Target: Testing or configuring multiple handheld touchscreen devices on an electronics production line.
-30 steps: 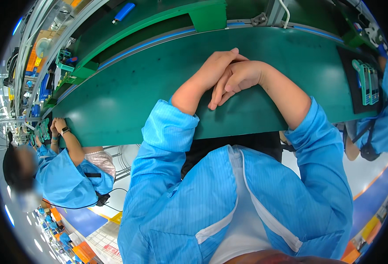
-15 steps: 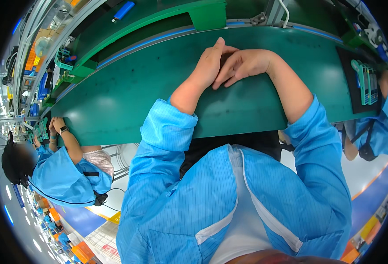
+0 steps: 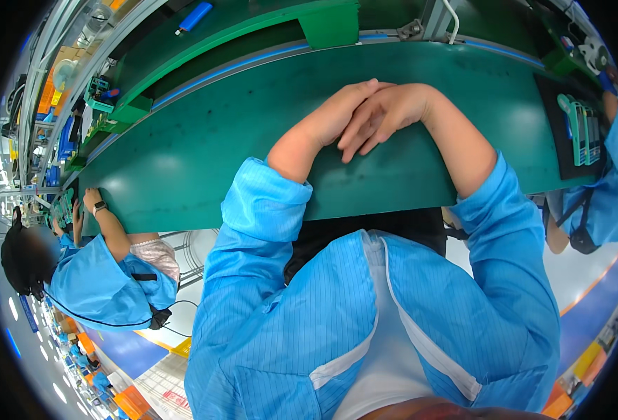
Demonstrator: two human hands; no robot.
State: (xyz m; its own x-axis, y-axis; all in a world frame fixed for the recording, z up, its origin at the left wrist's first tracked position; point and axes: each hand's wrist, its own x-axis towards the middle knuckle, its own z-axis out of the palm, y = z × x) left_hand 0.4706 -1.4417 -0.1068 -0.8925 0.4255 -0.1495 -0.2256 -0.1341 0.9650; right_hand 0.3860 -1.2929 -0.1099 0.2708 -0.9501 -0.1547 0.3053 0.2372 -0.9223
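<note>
Over the middle of the green work table (image 3: 218, 147) my two hands rest against each other. My left hand (image 3: 338, 110) reaches in with its thumb side up; its other fingers are mostly hidden behind the right hand. My right hand (image 3: 391, 114) bends at the wrist and lies across the left, its fingers apart and pointing down toward me. No object shows in either hand.
A green shelf (image 3: 330, 21) runs along the table's far side, with a blue stick-shaped item (image 3: 195, 17) on it. A dark mat (image 3: 557, 133) with teal tools (image 3: 580, 129) lies at the right. Co-workers in blue sit at left (image 3: 102, 283) and right (image 3: 613, 189).
My left hand has turned and its raised thumb has come down toward the right hand. The right hand's fingers have moved slightly nearer me. The left co-worker's hands have moved apart.
</note>
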